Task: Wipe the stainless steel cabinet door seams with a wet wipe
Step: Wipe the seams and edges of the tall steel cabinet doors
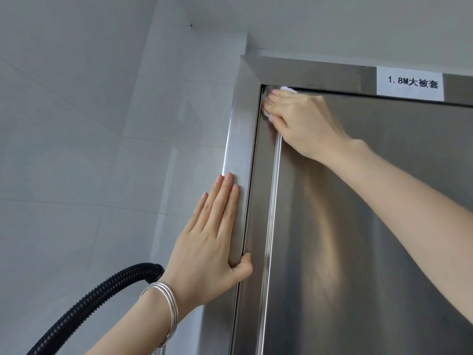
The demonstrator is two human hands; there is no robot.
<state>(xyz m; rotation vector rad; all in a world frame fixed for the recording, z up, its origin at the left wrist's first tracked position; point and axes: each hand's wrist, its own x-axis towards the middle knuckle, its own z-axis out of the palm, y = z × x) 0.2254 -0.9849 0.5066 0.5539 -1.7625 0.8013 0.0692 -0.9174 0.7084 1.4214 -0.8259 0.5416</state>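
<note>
A stainless steel cabinet door (358, 226) fills the right side, set in a steel frame (238, 155). My right hand (299, 119) reaches to the door's top left corner and grips a white wet wipe (289, 88), pressing it into the seam where the top and left edges meet. Most of the wipe is hidden under my fingers. My left hand (212, 239) lies flat on the left frame strip with straight fingers, thumb hooked at the seam edge (247, 260). A silver bangle sits on that wrist.
A white label (409, 84) with black print is stuck on the top frame. Grey wall tiles (89, 137) cover the left. A black corrugated hose (97, 298) curves in from the lower left, behind my left wrist. A vertical handle groove (271, 226) runs down the door.
</note>
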